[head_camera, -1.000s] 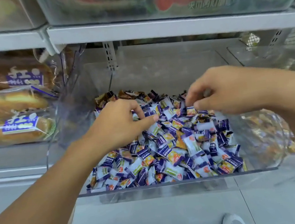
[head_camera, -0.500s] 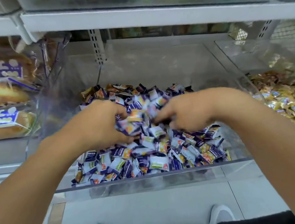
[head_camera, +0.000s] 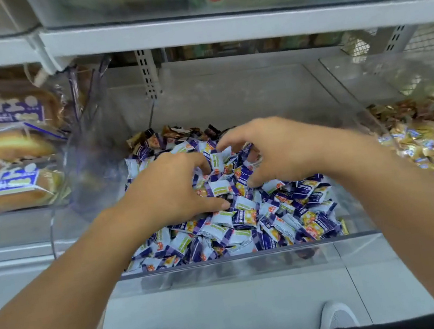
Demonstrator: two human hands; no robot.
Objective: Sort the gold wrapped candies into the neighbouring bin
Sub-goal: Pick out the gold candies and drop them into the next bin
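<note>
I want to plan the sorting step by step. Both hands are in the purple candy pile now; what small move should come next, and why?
Probably spread the pile apart with both hands to uncover gold wrappers. The left hand and right hand lie curled on the purple candies, and no gold candy shows in either grip. The neighbouring bin on the right already holds gold ones.

The bin [head_camera: 252, 264] under both hands is clear, glossy plastic with a smooth front wall. The purple-and-white candies [head_camera: 245, 216] round the fingers wear shiny, crinkled film. Right of the right hand [head_camera: 286, 149], the gold wrapped candies [head_camera: 430, 145] glint like foil. Left of the left hand [head_camera: 167, 193], bread packs [head_camera: 7, 171] sit in glossy clear wrap. The shelf edge [head_camera: 219, 28] above looks like matt, painted metal.
</note>
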